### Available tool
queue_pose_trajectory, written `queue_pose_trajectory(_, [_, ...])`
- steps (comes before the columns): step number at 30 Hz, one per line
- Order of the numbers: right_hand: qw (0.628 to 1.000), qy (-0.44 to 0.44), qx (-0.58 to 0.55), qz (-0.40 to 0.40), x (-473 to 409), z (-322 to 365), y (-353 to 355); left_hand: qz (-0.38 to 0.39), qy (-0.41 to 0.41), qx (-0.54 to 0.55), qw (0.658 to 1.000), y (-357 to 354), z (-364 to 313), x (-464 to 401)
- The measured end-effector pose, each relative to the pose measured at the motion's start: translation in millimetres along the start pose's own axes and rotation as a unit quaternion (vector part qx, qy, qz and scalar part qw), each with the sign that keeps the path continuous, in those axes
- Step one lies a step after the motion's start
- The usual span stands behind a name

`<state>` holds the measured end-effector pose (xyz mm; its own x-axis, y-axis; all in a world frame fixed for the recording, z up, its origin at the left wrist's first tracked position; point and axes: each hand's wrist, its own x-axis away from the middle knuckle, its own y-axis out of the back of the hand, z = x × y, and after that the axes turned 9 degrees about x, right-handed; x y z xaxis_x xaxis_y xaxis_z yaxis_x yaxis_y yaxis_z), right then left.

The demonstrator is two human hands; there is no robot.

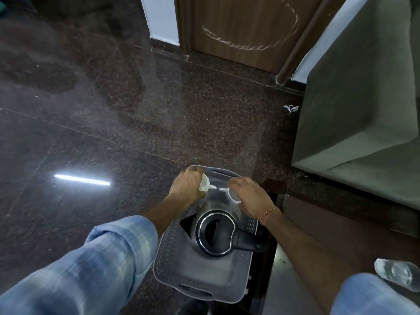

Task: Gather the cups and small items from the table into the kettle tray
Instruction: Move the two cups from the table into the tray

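Both cups over the far end of the grey kettle tray [163, 258], probably because the black kettle [216, 234] hogs the middle. Left hand [187, 186] wrapped snug round a white cup [204, 184], handle poking inward. Right hand [248, 194] curled over the other cup [233, 195], fingers [236, 181] closed on its rim. Still airborne or touching down? Can't tell.

Kettle [216, 233] in tray [169, 248]; two cups [204, 184] [233, 195] above tray's far end, beyond kettle; bottle [397, 275] right.
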<state>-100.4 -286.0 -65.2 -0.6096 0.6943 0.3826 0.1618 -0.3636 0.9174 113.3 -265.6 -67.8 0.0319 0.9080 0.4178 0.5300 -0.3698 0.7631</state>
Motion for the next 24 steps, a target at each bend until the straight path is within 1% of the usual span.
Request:
queue_pose_trajectory(7, [1.000, -0.012, 0.020, 0.006, -12.6, -2.2, -18.1, 0.009, -0.011, -0.037, 0.999, -17.2, 8.3, -15.3])
queue_pose_trajectory(15, [0.999, -0.002, 0.030, -0.015, -14.2, -5.9, -33.8, 0.007, -0.021, -0.063, 0.998, -30.2, 7.8, -21.0])
queue_pose_trajectory(19, [0.999, -0.010, 0.024, -0.021, -9.1, -4.3, -35.1, 0.003, -0.012, -0.049, 0.999, -30.5, 5.1, -15.7])
queue_pose_trajectory(21, [0.999, -0.021, 0.006, -0.038, 0.7, -4.7, -32.1, 0.006, 0.002, -0.039, 0.999, -24.4, 2.3, -9.8])
queue_pose_trajectory(24, [0.996, -0.042, -0.028, -0.077, 27.4, -10.3, -20.7, 0.004, -0.001, -0.064, 0.998, -5.7, -7.3, -0.2])
